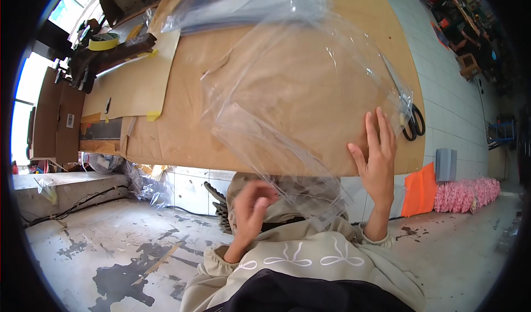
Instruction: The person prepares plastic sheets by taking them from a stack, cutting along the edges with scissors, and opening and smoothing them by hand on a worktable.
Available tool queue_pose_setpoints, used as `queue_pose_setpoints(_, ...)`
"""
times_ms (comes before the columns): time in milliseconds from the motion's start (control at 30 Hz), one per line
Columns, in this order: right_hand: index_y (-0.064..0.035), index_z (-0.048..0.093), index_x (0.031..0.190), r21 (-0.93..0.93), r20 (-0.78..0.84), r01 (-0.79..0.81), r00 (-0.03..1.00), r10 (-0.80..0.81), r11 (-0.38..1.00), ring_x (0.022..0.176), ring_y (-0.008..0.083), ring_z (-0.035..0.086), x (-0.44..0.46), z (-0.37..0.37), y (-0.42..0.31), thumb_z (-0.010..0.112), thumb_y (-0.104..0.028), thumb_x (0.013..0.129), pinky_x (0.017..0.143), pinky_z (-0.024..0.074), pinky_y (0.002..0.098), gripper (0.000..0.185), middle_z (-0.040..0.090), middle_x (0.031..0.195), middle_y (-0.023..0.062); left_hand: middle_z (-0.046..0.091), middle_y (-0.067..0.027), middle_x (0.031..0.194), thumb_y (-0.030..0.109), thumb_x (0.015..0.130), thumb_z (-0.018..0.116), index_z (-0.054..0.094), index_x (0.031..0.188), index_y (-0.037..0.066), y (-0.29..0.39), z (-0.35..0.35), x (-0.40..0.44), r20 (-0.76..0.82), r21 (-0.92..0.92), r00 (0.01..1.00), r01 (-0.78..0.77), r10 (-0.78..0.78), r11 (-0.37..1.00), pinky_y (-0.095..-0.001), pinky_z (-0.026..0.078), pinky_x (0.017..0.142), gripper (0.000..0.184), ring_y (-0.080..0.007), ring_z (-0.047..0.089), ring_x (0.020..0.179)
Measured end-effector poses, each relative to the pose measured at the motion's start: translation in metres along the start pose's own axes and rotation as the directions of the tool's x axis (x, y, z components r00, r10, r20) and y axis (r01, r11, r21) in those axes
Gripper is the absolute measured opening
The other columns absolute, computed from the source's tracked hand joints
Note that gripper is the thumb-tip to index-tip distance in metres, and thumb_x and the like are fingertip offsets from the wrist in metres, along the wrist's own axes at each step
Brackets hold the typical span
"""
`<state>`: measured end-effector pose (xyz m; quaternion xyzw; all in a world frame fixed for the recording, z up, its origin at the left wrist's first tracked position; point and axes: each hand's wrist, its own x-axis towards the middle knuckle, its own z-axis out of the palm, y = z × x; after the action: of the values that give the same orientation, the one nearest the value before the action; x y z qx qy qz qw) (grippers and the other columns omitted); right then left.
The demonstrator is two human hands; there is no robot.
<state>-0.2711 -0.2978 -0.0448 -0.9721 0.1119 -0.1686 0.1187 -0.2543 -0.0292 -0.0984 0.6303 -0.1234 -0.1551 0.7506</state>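
A large clear plastic bag lies spread on the brown-paper-covered table, its near corner hanging over the front edge toward my lap. My right hand rests flat near the right end of the bag, fingers stretched out and thumb apart. My left hand is beside the hanging part of the bag, just off the table's near edge. Its fingers are bent and smeared by motion, so whether they grip the plastic is unclear. Black-handled scissors lie right of my right hand, their blades partly under or against the plastic.
A stack of clear plastic bags lies at the table's far side. On the left are a dark metal fixture, a roll of yellow tape and a cardboard box. An orange sheet and a pink bundle lie at the right.
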Motion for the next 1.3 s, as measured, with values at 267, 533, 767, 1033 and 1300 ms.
queue_pose_setpoints(267,-0.0020,0.061,0.116,0.506,0.162,-0.139,0.985,0.064,0.851,0.072,0.0157,0.061,-0.029,-0.044,-0.021,0.071,-0.005,0.078,0.062,0.0506,0.0270,0.040,0.064,0.097,0.0099,0.069,-0.0146,0.098,-0.001,0.089,0.057,0.049,0.118,-0.007,0.026,0.017,0.008,0.449,-0.042,0.834,0.377,-0.320,0.925,-0.0283,0.053,0.082,0.031,-0.0181,0.067,0.094)
queue_pose_setpoints(533,-0.0035,0.058,0.124,0.725,0.488,-0.413,0.873,0.012,0.551,0.073,0.0135,0.058,-0.036,-0.045,-0.020,0.076,-0.009,0.074,0.065,0.0471,0.0241,0.053,0.062,0.091,0.0070,0.069,-0.0159,0.092,0.000,0.087,0.062,0.052,0.111,-0.006,0.060,0.023,0.018,0.394,-0.214,0.872,0.394,-0.290,0.894,-0.0279,0.054,0.080,0.027,-0.0194,0.067,0.090)
queue_pose_setpoints(767,-0.0024,0.055,0.126,0.811,0.337,-0.009,0.825,-0.454,0.585,0.091,0.0206,0.058,-0.009,-0.060,-0.046,0.076,-0.018,0.075,0.078,0.0484,0.0292,0.058,0.059,0.106,0.0127,0.070,-0.0106,0.083,0.006,0.083,0.071,0.057,0.097,-0.003,0.049,0.035,0.020,0.279,-0.118,0.935,0.260,-0.219,0.958,-0.0248,0.055,0.072,0.022,-0.0138,0.069,0.078)
queue_pose_setpoints(1033,0.0017,0.056,0.118,0.810,0.565,-0.481,0.793,-0.226,0.335,0.097,0.0181,0.065,-0.021,-0.043,-0.033,0.068,-0.007,0.083,0.075,0.0537,0.0270,0.038,0.064,0.109,0.0150,0.070,-0.0089,0.073,0.012,0.083,0.071,0.060,0.085,-0.002,0.040,0.049,0.033,0.214,-0.029,0.959,0.196,-0.185,0.980,-0.0215,0.053,0.062,0.019,-0.0110,0.068,0.068)
queue_pose_setpoints(1300,0.0019,0.058,0.110,0.850,0.510,-0.468,0.845,-0.160,0.240,0.086,0.0135,0.068,-0.024,-0.030,-0.028,0.061,0.001,0.086,0.070,0.0521,0.0221,0.023,0.070,0.094,0.0115,0.070,-0.0114,0.075,0.007,0.091,0.057,0.059,0.088,-0.004,0.045,0.048,0.035,0.251,-0.089,0.946,0.235,-0.207,0.968,-0.0244,0.053,0.066,0.011,-0.0138,0.068,0.073)
